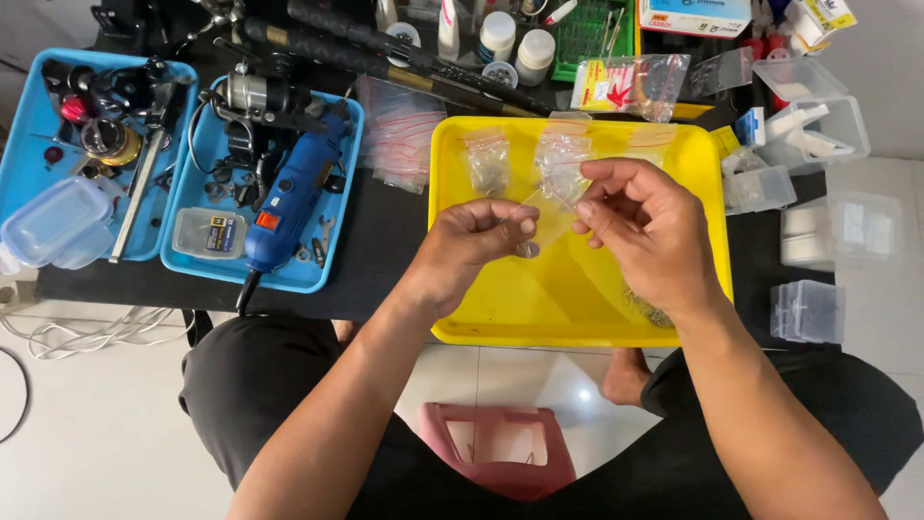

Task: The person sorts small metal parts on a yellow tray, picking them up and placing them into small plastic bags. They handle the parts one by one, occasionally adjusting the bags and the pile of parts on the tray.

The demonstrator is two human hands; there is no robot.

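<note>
A black table (385, 260) stood on white floor. Both hands, left hand (472, 241) and right hand (645, 231), pinched a small clear bag (551, 217), its long side slanting up toward the right, over a yellow tray (500, 308).

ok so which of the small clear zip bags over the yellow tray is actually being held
The small clear plastic zip bag pinched between the left hand and right hand. The other two clear bags lie untouched on the yellow plastic tray behind the hands.

The small bag's (551, 220) contents (between both hands' fingers (602, 207)) are too small to tell.
</note>
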